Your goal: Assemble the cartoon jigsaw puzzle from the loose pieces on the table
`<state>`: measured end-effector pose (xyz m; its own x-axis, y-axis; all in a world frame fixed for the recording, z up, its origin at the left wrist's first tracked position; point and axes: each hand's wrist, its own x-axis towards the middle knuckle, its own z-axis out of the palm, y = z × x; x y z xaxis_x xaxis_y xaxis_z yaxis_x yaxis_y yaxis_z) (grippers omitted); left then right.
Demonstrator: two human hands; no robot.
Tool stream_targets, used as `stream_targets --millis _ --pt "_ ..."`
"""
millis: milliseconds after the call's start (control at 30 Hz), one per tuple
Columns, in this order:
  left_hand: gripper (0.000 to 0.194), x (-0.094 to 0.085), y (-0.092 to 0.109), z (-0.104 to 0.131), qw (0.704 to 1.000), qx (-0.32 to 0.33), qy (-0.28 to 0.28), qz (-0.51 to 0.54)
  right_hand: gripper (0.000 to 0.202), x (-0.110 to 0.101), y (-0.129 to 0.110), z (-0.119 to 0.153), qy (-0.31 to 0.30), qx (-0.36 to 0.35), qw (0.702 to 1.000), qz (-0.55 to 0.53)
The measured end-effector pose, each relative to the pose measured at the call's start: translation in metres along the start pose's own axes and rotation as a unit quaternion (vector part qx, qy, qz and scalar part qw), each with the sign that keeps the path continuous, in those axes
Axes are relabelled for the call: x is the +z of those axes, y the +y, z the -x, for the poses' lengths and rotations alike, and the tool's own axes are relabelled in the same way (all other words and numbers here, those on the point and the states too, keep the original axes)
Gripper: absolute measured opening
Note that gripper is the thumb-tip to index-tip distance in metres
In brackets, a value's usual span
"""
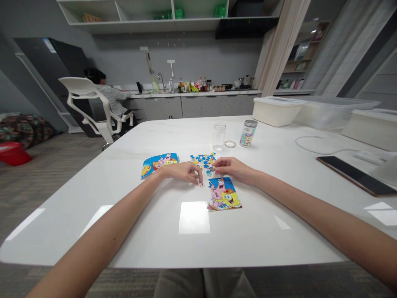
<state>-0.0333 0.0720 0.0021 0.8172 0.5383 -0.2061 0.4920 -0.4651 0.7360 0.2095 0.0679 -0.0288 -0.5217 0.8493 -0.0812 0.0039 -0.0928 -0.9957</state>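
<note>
A partly joined cartoon puzzle [226, 194] lies flat on the white table [149, 231]. Just left of its upper corner, my left hand [185, 171] has its thumb and finger pinched on a small puzzle piece [200, 184]. My right hand [231, 167] is above the joined puzzle, its fingertips closed at the right edge of a pile of loose blue pieces [201, 159]; what they hold, if anything, is too small to make out. A picture sheet [151, 162] with the same cartoon lies behind my left wrist, partly covered by it.
Behind the pile stand a clear jar [218, 136], its ring lid [230, 144] and a printed can [248, 133]. To the right are a phone [356, 175], a cable [322, 150] and plastic boxes [276, 111]. A person [113, 97] sits by the far counter.
</note>
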Motion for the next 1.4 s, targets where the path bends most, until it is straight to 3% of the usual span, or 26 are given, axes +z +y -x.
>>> stream_targets --millis 167,1133,1400 --pt "0.020 0.0000 0.0011 -0.0001 1.000 -0.004 -0.001 -0.002 0.014 -0.0024 0.0009 -0.0013 -0.015 -0.004 1.000 0.022" --pt "0.026 0.0031 -0.0015 -0.0009 0.999 -0.001 0.008 0.031 0.031 0.0021 -0.0041 0.0028 0.001 -0.010 1.000 -0.013" --pt "0.025 0.0034 0.0029 -0.0002 0.999 -0.010 0.005 0.052 0.024 0.0022 -0.0043 0.0030 -0.009 -0.036 0.999 -0.013"
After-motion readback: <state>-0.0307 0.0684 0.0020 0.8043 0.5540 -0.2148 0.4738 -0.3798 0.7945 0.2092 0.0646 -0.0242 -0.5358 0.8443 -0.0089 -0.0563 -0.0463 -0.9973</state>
